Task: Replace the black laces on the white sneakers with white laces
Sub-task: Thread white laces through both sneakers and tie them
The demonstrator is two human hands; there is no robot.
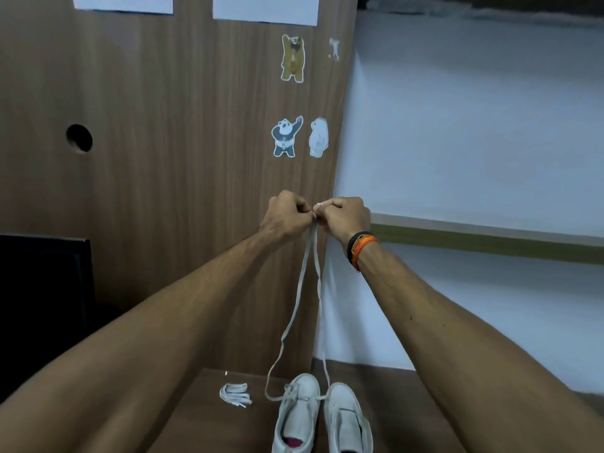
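Head view: both arms stretched up and forward. Left hand (287, 212) and right hand (343, 217) sit knuckle to knuckle, each pinching one end of the white lace (302, 289) with curled fingers. A plastic tip shows between the thumbs. Both strands hang down to the left sneaker (299, 416), where the lace crosses what looks like the lowest eyelet row near the toe. The left strand has slack and bows out beside the shoe; the right strand runs straighter.

Right sneaker (348, 423) stands touching the left one and looks unlaced from here, tongue loose. A spare bundled white lace (235, 394) lies on the counter (202, 420) just left of the shoes. No black laces visible.

My read: this is the length-matching step after the first row, so early in the task.

To do it well:
- bring both tips level
- take out the left-side slack before comparing
- pull evenly so the shoe doesn't lift or tip into its neighbour
- check the bar lies flat, not twisted
- then cross and thread the next row
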